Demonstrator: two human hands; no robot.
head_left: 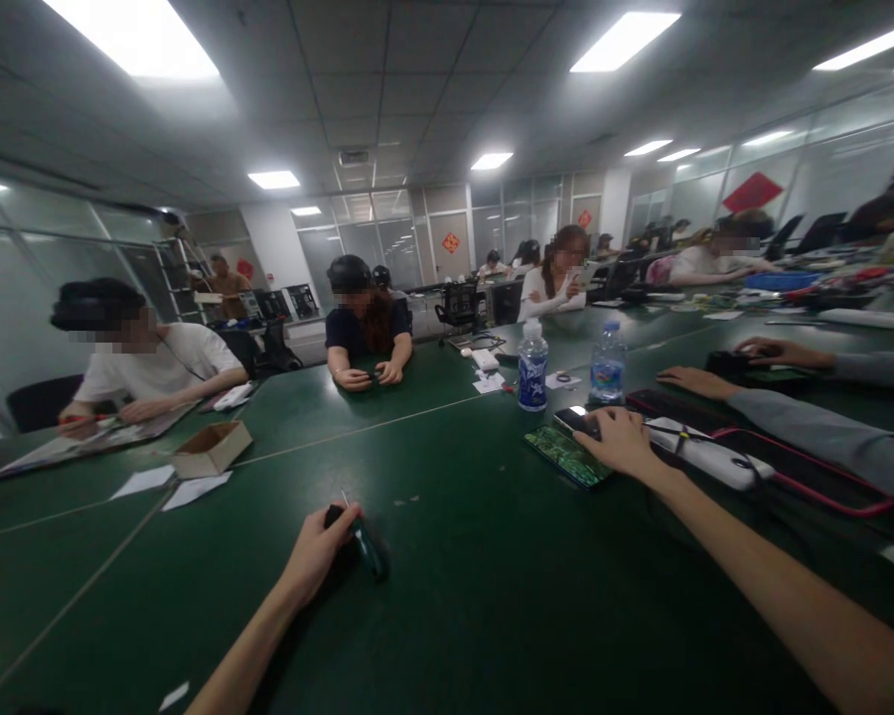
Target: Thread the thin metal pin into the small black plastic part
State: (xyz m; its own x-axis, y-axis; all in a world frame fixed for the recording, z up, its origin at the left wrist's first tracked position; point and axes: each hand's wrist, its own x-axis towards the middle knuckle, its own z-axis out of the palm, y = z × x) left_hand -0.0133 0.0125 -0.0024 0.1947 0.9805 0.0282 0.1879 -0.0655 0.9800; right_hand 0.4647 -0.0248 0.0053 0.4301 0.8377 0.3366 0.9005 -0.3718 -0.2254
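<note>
Nearest you, at the bottom edge, a white scrap (174,695) lies on the green table (462,626). Your L hand (319,541) has its fingers clamped on a teal-handled tool (372,558), prob. a screwdriver, thin shaft pointing away from you; best to pinch it firmly near the shaft & angle the tip clear of your thumb. Your R hand (622,442) is on a dark phone-like device (568,419) by the far edge of a green-patterned panel (562,457); can't tell if those fingers grip or just rest. A light, edges-only hold would prob. spare both surfaces; avoid dragging one across the other. Mind the white strip (715,457) just beside your wrist, the water bottle (608,372) beyond, & the co-worker's hand (698,380) nearby.
</note>
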